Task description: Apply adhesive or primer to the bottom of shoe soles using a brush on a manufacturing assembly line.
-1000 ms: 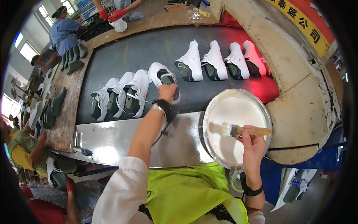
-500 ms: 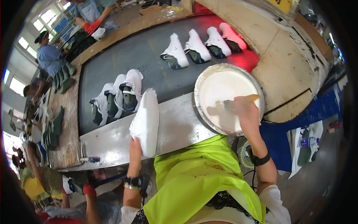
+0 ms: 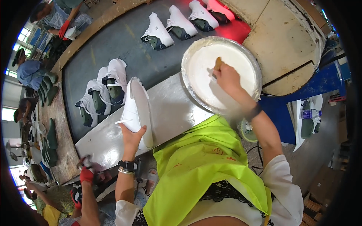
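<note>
The left hand (image 3: 132, 137) wraps its fingers tight around a white shoe (image 3: 137, 109), holding it sole-up over the shiny metal bench (image 3: 173, 109), near its front edge. The right hand (image 3: 226, 77) pinches a brush (image 3: 217, 64) in closed fingers, dipping it in the big round pan (image 3: 188, 60) of white glue at the bench's right end. More shoes (image 3: 103, 94) sit on the dark belt (image 3: 128, 41) behind.

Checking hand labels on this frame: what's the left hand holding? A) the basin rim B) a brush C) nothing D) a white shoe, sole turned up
D: the left hand grips a white shoe from below with its pale sole facing up, over the metal bench; the brush is in the right hand, down in the basin of white glue.
</note>
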Demonstrator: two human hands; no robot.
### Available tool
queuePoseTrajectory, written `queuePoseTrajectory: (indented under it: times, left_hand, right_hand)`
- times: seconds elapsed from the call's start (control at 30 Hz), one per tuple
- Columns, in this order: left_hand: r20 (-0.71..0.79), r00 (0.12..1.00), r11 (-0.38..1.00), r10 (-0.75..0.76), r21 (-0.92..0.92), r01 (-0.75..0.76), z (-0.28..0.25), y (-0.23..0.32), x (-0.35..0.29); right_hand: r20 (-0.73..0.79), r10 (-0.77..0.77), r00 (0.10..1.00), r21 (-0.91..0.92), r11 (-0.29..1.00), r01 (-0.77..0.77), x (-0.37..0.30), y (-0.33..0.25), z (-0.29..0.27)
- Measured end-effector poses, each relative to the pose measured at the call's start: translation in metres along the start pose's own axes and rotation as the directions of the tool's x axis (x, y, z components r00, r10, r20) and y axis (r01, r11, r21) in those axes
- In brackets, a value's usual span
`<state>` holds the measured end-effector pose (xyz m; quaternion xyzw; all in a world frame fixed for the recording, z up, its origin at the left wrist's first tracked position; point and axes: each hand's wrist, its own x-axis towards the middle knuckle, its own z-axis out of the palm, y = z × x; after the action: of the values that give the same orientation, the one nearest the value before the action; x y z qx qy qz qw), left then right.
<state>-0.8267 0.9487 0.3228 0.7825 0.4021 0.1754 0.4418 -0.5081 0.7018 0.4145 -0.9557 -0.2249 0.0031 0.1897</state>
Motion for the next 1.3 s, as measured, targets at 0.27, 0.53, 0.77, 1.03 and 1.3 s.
queuePoseTrajectory:
  times: [0.27, 0.53, 0.77, 1.03, 1.3]
  left_hand:
    - [0.56, 0.8, 0.627, -0.215, -0.548, 0.553, -0.011, 0.054, -0.037]
    - [0.549, 0.835, 0.584, -0.036, -0.667, 0.463, 0.021, 0.061, -0.068]
    - [0.51, 0.86, 0.658, 0.019, -0.654, 0.373, 0.018, 0.064, -0.069]
    - [0.538, 0.843, 0.576, -0.003, -0.689, 0.441, 0.012, 0.054, -0.064]
    - [0.474, 0.88, 0.629, 0.0, -0.684, 0.369, 0.024, 0.051, -0.065]
  right_hand:
    - [-0.175, -0.023, 0.984, 0.506, 0.855, 0.111, 0.003, 0.039, -0.022]
    - [0.067, -0.145, 0.987, 0.888, 0.46, 0.007, -0.046, -0.092, 0.001]
    - [0.048, -0.182, 0.982, 0.903, 0.428, 0.035, -0.008, -0.131, 0.047]
    - [0.147, -0.055, 0.988, 0.602, 0.797, -0.046, -0.055, -0.088, 0.041]
    - [-0.016, -0.17, 0.985, 0.657, 0.741, 0.138, -0.035, -0.146, 0.03]
